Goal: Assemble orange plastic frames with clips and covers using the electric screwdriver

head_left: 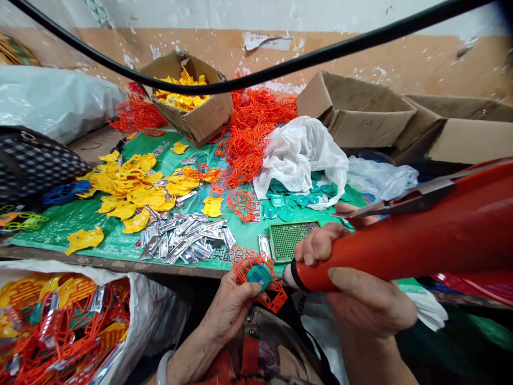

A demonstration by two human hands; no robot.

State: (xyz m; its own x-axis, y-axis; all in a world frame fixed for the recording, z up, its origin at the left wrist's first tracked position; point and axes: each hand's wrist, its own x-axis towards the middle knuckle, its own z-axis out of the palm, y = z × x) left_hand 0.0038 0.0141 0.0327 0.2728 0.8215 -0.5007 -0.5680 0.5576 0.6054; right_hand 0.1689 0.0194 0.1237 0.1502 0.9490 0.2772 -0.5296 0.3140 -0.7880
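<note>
My left hand [234, 299] is closed on an orange plastic frame [276, 299] with a teal plastic piece [259, 276] lying against it. My right hand [360, 299] grips a red power screwdriver [385, 248], whose tip reaches the held parts from the right; whether it touches a screw is too small to tell. Just beyond, a green perforated tray [290, 241] with small metal screws sits at the table's front edge. Left of it lie a pile of silver metal strips [180, 238] and a heap of yellow plastic pieces [140, 179].
A black cable [240, 83] hangs across the upper view. Orange frames [248, 128] are heaped behind. Cardboard boxes [204, 117] stand along the wall. A white plastic bag [288, 152] lies beside teal pieces [285, 214]. At lower left, a white sack [138, 315] holds mixed parts.
</note>
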